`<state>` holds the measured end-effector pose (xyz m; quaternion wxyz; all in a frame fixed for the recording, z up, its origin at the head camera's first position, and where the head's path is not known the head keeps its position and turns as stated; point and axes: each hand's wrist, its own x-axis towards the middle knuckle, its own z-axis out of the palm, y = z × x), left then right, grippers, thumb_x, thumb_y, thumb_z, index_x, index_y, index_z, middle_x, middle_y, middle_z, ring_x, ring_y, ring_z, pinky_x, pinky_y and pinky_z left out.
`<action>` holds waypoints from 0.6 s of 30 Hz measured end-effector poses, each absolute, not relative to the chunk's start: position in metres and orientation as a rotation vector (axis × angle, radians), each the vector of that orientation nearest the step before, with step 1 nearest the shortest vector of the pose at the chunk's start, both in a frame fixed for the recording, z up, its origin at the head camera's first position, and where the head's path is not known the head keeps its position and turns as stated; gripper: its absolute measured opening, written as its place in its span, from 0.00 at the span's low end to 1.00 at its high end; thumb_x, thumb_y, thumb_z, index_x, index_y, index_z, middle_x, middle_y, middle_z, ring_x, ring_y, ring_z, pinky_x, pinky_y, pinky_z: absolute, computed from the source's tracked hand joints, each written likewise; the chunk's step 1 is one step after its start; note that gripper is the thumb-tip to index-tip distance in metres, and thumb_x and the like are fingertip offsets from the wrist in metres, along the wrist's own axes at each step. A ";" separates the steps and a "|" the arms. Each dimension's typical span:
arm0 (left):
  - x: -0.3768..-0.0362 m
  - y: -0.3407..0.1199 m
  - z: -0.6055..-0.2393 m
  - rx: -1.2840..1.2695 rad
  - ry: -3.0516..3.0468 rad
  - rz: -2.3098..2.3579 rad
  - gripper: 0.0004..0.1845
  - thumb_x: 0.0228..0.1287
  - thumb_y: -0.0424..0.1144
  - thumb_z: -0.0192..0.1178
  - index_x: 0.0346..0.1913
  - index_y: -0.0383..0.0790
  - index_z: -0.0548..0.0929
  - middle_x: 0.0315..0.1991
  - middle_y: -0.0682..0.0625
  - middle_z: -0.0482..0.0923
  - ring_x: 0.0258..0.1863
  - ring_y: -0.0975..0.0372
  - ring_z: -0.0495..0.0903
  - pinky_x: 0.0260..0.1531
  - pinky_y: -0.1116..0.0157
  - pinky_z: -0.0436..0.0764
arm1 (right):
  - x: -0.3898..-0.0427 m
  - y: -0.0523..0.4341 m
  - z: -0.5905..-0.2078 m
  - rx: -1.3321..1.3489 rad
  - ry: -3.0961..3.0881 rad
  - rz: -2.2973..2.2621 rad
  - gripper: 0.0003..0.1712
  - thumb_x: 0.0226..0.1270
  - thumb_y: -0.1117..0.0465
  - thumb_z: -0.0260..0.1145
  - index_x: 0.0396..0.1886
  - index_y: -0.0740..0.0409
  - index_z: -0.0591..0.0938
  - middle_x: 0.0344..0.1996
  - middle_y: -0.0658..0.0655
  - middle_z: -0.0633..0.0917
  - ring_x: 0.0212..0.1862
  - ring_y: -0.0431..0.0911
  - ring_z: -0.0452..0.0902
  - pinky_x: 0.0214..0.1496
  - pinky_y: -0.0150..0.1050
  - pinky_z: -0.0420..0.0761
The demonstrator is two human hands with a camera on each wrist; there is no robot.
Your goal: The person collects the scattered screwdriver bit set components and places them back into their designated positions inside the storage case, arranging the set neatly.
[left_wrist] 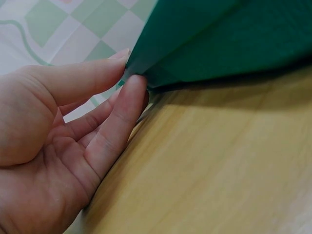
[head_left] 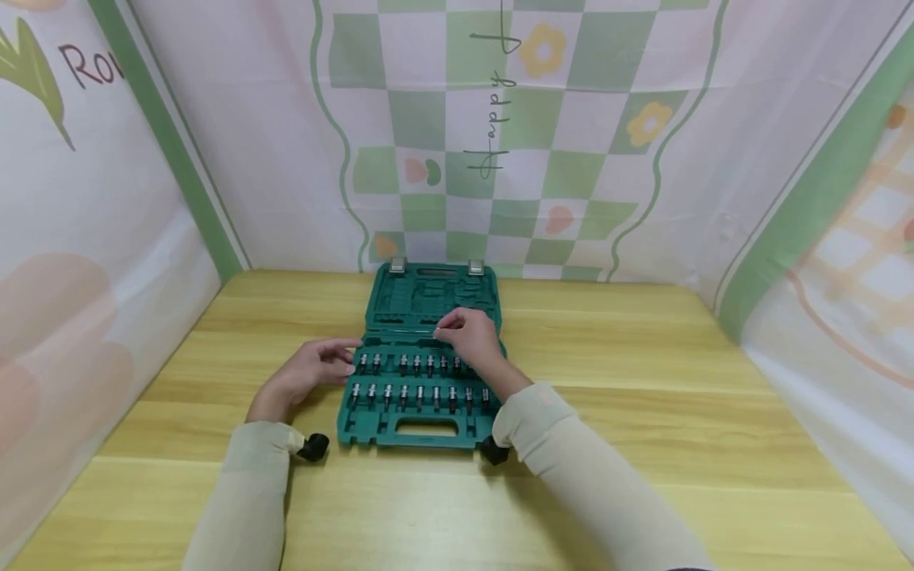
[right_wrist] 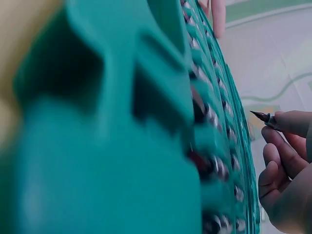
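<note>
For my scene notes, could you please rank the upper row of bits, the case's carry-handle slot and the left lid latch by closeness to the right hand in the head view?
From the right hand:
1. Upper row of bits, just below it.
2. Carry-handle slot, near edge.
3. Left lid latch, far edge; nearly level with 2.

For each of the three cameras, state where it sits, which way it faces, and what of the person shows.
Head: worn high, faces forward and down on the green tool case on the table; both forearms, left hand, right hand.
Left wrist: low at table level, toward the case's edge; palm and fingers touching it.
Right wrist: along the case's rows of bits; fingertips pinching a pointed bit.
All views share the case.
</note>
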<state>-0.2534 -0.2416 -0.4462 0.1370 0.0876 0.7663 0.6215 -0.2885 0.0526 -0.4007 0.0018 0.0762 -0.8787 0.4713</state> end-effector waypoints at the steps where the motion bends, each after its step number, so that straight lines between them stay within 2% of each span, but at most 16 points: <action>1: -0.253 -0.242 -0.446 0.252 2.220 1.797 0.27 0.66 0.24 0.58 0.68 0.34 0.70 0.52 0.35 0.70 0.44 0.52 0.76 0.46 0.60 0.82 | -0.287 0.050 -0.401 0.245 -2.778 1.471 0.02 0.63 0.60 0.71 0.33 0.53 0.86 0.33 0.50 0.84 0.36 0.46 0.78 0.37 0.43 0.80; 18: -0.251 -0.241 -0.444 0.261 2.216 1.794 0.28 0.66 0.24 0.58 0.69 0.34 0.69 0.52 0.36 0.70 0.45 0.52 0.76 0.46 0.59 0.82 | -0.275 0.021 -0.401 0.334 -2.893 1.530 0.02 0.63 0.61 0.71 0.34 0.55 0.87 0.34 0.50 0.83 0.37 0.45 0.78 0.38 0.42 0.80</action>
